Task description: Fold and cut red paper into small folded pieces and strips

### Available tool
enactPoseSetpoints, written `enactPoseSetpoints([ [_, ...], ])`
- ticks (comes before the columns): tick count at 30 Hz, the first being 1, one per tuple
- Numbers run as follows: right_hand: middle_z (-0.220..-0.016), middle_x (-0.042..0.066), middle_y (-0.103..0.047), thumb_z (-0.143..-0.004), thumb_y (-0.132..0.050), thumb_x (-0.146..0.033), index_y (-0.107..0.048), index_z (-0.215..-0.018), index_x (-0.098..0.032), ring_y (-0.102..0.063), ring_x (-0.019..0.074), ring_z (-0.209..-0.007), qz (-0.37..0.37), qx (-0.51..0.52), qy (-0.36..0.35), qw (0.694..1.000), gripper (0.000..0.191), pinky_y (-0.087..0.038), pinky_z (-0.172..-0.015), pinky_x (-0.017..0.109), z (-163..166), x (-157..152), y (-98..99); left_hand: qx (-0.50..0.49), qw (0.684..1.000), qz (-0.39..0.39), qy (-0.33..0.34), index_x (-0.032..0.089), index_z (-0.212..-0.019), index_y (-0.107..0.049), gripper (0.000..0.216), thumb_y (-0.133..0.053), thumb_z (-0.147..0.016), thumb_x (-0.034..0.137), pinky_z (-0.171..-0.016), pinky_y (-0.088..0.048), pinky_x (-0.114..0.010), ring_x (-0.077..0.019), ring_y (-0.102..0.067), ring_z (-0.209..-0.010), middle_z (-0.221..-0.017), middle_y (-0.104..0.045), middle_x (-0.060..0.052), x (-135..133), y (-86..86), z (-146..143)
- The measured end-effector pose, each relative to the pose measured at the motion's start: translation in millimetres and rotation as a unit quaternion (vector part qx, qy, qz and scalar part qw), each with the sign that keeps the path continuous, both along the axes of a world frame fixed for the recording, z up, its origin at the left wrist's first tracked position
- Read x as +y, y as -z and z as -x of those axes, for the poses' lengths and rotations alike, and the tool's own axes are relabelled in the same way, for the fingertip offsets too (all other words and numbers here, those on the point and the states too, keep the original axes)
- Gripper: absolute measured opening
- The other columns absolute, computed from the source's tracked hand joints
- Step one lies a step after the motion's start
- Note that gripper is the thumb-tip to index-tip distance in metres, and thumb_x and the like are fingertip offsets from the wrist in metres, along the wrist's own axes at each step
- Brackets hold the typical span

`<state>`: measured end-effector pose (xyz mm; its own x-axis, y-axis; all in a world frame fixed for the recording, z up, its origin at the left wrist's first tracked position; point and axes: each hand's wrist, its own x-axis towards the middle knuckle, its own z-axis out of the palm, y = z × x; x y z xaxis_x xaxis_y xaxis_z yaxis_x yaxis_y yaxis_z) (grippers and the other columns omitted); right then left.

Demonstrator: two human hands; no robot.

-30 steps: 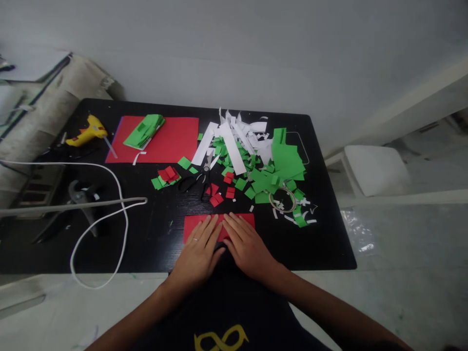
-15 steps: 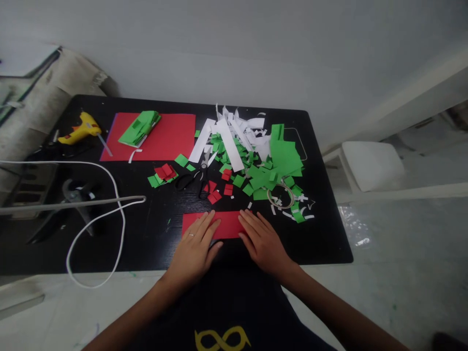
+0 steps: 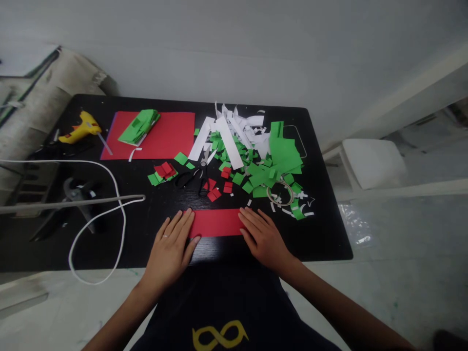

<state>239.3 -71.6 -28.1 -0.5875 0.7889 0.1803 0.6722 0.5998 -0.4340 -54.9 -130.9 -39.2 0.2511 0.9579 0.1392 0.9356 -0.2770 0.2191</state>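
A red paper strip (image 3: 215,223) lies flat near the front edge of the black table (image 3: 314,239). My left hand (image 3: 171,246) rests flat over its left end, fingers stretched out and a ring on one finger. At the right end, my right hand (image 3: 261,239) also lies flat with its fingertips on the paper. Neither hand grips anything. Just beyond the strip are black-handled scissors (image 3: 203,170) and small red paper pieces (image 3: 214,195). A small stack of red and green pieces (image 3: 164,173) sits to their left.
Green paper scraps (image 3: 285,153) and white paper strips (image 3: 229,144) are heaped at the back right, beside a tape ring (image 3: 280,193). Folded green paper (image 3: 139,126) lies on red sheets (image 3: 175,141). Left are a yellow glue gun (image 3: 81,129), pliers-like tool (image 3: 78,197) and white cable (image 3: 122,234).
My left hand has slid left along the red strip to its left end, uncovering more of the paper. My right hand has stayed at the right end.
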Motion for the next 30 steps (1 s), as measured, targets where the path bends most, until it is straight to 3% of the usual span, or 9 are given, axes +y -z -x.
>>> enactPoseSetpoints([
  [5,-0.153,0.011,-0.061,-0.105,-0.045,-0.011,-0.047,-0.159,-0.024,-0.058,0.0264,-0.144,0.010,0.002,-0.010,1.000,0.056,-0.048,-0.120,0.055,-3,3,0.1,0.002,1.000,-0.006,-0.015,0.018,-0.166,-0.033,0.064,-0.048,-0.107,0.040,-0.123,-0.034,-0.057,-0.0377,-0.048,-0.149,-0.162,-0.051,-0.014,-2,-1.4,5],
  [11,-0.146,0.010,-0.068,-0.107,-0.048,-0.014,-0.061,-0.147,-0.022,-0.062,0.0240,-0.140,0.024,0.032,-0.034,0.999,0.043,-0.052,-0.116,0.051,-19,13,1.3,-0.006,1.000,-0.001,-0.019,0.014,-0.161,-0.039,0.061,-0.049,-0.107,0.039,-0.122,-0.034,-0.058,-0.0384,-0.048,-0.149,-0.160,-0.053,-0.016,-2,-1.4,4],
  [17,-0.146,0.009,-0.068,-0.104,-0.047,-0.008,-0.063,-0.145,-0.023,-0.062,0.0244,-0.139,0.034,0.039,-0.035,0.998,0.047,-0.053,-0.116,0.052,-24,13,0.0,-0.007,1.000,0.004,-0.026,0.016,-0.161,-0.040,0.059,-0.049,-0.107,0.039,-0.122,-0.032,-0.057,-0.0375,-0.048,-0.149,-0.160,-0.054,-0.015,-2,-1.9,2],
  [21,-0.136,0.013,-0.073,-0.096,-0.047,-0.003,-0.071,-0.134,-0.019,-0.065,0.0281,-0.133,0.015,0.060,0.022,0.998,0.047,-0.052,-0.117,0.055,3,8,-2.1,0.008,0.999,-0.020,-0.027,0.013,-0.157,-0.045,0.058,-0.049,-0.106,0.040,-0.121,-0.033,-0.057,-0.0401,-0.050,-0.146,-0.156,-0.057,-0.018,0,-0.7,-2],
  [26,-0.129,0.013,-0.073,-0.098,-0.049,-0.008,-0.070,-0.128,-0.013,-0.064,0.0267,-0.120,0.037,0.079,-0.080,0.993,0.037,-0.054,-0.110,0.044,70,8,-6.6,0.016,0.998,-0.046,-0.024,0.011,-0.153,-0.050,0.057,-0.049,-0.105,0.043,-0.120,-0.033,-0.056,-0.0403,-0.054,-0.142,-0.153,-0.060,-0.018,1,4.4,-3],
  [30,-0.115,0.014,-0.072,-0.100,-0.052,-0.011,-0.069,-0.128,-0.011,-0.063,0.0269,-0.105,0.075,0.016,-0.062,0.995,0.032,-0.055,-0.099,0.042,109,20,-8.3,0.019,0.998,-0.051,-0.025,0.013,-0.151,-0.053,0.054,-0.050,-0.105,0.041,-0.121,-0.031,-0.054,-0.0386,-0.054,-0.142,-0.154,-0.060,-0.016,0,7.3,-2],
])
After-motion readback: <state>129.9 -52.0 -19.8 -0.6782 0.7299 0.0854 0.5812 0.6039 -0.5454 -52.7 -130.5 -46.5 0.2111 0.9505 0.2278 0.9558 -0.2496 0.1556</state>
